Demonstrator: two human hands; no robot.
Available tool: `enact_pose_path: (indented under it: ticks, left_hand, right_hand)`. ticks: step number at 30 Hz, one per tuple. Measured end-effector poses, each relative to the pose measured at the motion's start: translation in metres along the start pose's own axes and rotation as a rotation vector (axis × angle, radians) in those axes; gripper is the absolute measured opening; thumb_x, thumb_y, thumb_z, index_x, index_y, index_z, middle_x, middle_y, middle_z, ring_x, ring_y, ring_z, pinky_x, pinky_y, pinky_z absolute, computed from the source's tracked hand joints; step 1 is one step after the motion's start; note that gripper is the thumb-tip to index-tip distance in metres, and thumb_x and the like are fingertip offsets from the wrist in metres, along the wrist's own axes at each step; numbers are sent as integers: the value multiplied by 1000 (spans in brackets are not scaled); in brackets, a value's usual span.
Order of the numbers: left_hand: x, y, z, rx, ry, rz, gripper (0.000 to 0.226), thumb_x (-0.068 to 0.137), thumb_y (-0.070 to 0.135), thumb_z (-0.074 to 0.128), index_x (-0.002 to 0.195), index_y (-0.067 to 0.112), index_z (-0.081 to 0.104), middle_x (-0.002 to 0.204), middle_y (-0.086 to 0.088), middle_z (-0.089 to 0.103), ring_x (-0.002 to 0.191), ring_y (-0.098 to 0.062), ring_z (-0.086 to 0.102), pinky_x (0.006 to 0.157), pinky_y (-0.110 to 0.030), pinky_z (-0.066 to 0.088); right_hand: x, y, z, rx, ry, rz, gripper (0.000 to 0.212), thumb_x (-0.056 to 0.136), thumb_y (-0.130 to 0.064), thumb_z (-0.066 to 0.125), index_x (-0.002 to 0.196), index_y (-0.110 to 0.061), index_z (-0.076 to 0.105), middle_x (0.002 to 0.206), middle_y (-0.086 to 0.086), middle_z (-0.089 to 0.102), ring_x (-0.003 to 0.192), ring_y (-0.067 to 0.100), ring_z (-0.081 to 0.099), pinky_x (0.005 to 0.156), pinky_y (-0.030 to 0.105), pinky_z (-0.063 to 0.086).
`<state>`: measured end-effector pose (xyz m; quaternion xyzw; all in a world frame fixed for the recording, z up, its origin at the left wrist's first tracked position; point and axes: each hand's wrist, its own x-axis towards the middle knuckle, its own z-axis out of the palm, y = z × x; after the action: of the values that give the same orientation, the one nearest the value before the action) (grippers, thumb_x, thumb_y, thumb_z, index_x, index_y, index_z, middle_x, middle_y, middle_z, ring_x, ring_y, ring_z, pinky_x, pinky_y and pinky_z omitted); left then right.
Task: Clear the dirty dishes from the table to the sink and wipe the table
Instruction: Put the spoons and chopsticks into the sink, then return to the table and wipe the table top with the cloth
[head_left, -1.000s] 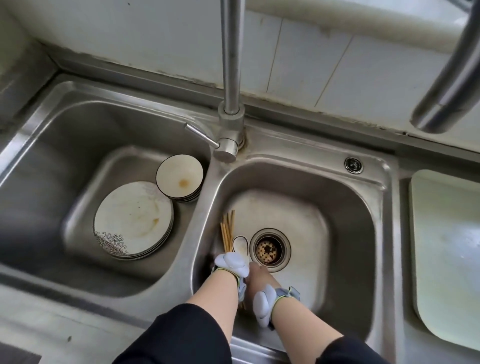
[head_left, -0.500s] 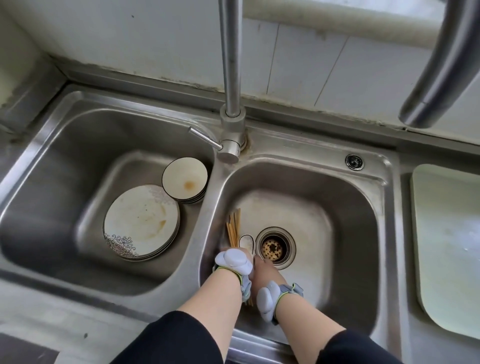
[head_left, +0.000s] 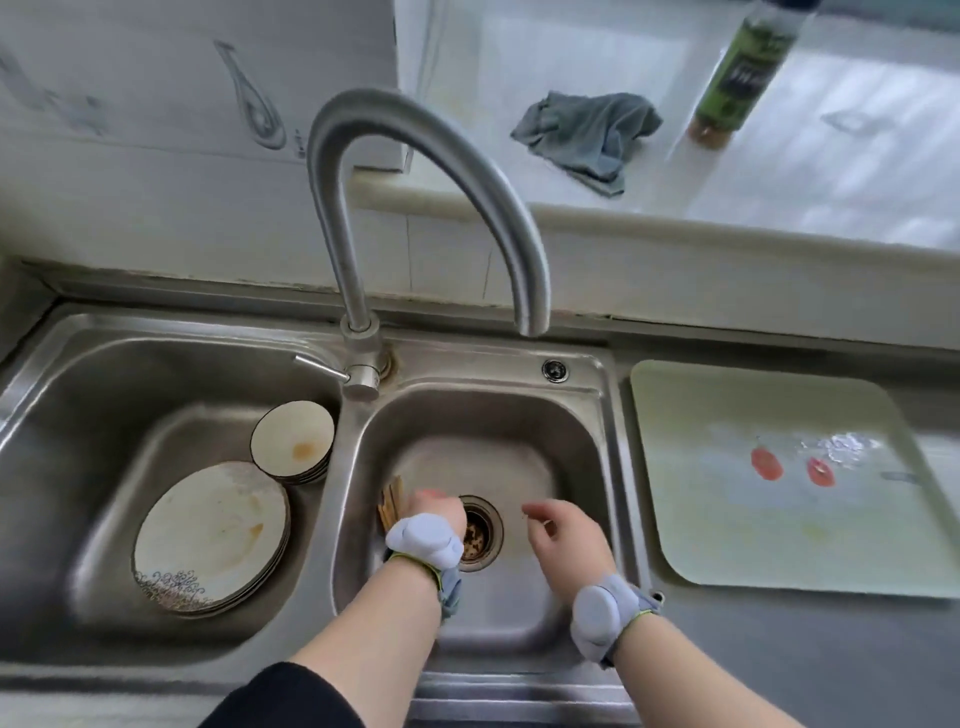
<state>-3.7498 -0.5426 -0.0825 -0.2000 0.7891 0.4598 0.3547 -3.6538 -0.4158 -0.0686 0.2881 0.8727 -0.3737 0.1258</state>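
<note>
Double steel sink (head_left: 483, 364); left basin holds a flat stack of stained white plates (head_left: 210, 535), blue pattern on near rim; stack of small bowls (head_left: 292, 441) just beyond, orange residue inside; wooden chopsticks (head_left: 389, 506) bundled against right basin's left wall; grey cloth (head_left: 587, 132) crumpled on windowsill.

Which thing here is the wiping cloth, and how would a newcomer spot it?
Start at the tall curved faucet and look up and right to the pale ledge behind it. The cloth lies crumpled there, left of a green-labelled bottle. It is the only soft, grey-blue, rumpled thing in view.
</note>
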Motion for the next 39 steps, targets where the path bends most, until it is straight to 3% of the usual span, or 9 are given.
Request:
enact_pose_path:
  ticks: [3,5,9,14,20,24,30,34,39]
  left_hand:
    - [-28,26,28,-18,-68,52,23,93,0,42,76,12,53,83,-5,47,73,-24,46,55,-21,35]
    - [-47,37,58,50,-89,151,22,91,0,43,102,8,60,97,-12,57,88,-29,55,74,-25,41]
    - [-94,58,116,447,-199,476,28,89,14,48,112,15,63,116,-2,66,108,-21,60,84,-19,42]
    - [-104,61,179,952,-277,655,51,87,30,48,136,18,45,139,-3,50,126,-23,49,101,-29,41]
    - [-107,47,231,1280,-197,623,79,70,56,62,133,18,34,138,-4,41,126,-28,45,97,-38,40]
    - [-101,38,233,1317,-89,575,87,68,58,66,135,16,30,138,0,35,129,-25,40,99,-38,35]
    - [-98,43,227,1269,104,527,58,85,40,56,134,18,35,141,3,38,136,-15,36,109,-34,25]
    - [-101,44,234,1277,119,519,47,85,32,53,129,20,40,136,2,42,135,-15,34,108,-33,26]
    - [-125,65,260,1211,43,621,60,85,43,56,136,19,36,138,-3,43,129,-25,41,104,-33,36]
  right_hand:
    - [-17,29,-53,116,181,95,26,91,-11,51,109,-15,69,105,1,70,93,15,62,79,17,39]
    - [-30,57,-88,138,275,166,27,90,-7,50,108,-11,70,103,8,71,94,24,65,76,21,42]
    - [-43,118,-144,139,358,338,34,88,-8,49,119,-12,64,116,15,63,101,28,60,85,28,45]
    - [-43,174,-188,165,405,529,48,88,-11,50,136,-12,48,137,22,43,119,35,49,99,37,43]
    - [-35,241,-235,180,335,619,57,89,-13,52,143,-13,37,147,20,30,130,35,40,107,37,34]
    - [-27,252,-244,128,271,576,57,88,-12,48,144,-14,35,147,17,32,126,35,46,101,34,39]
    - [-14,253,-248,142,128,380,63,86,-23,51,145,-18,30,147,10,34,118,27,51,77,26,38]
    - [-21,262,-255,146,102,323,60,85,-23,51,143,-17,34,145,8,38,123,23,48,81,23,35]
    - [-54,270,-265,221,166,329,46,89,-19,51,134,-11,48,137,6,52,122,22,53,98,25,39]
